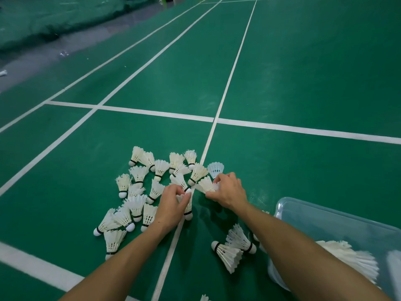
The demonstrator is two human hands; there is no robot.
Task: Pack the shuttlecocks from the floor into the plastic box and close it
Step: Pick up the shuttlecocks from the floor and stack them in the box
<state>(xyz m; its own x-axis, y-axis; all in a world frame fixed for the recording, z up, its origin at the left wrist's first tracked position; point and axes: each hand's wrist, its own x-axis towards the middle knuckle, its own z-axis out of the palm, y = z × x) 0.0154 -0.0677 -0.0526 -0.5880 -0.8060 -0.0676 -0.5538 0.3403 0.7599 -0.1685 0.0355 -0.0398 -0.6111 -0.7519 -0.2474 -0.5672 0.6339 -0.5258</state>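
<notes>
A: Left hand (pixel 171 203)?
B: Fingers curled, pinching a feather shuttlecock (pixel 188 210), cork hanging below the fingertips.
A: Right hand (pixel 227 190)?
B: Pinched another shuttlecock (pixel 205 185), skirt fanning left of the fingers. Loose pile (pixel 138 192) lay left of both hands; plastic box (pixel 338 222) sat right, near the right forearm.

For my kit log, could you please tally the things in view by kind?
White feather shuttlecocks on the floor: about 22 (they overlap, so this is not exact)
Pale blue mesh shuttlecock: 1
Plastic box: 1 (the feathers inside cannot be counted)
Hands: 2, left hand and right hand
Total: about 26
</notes>
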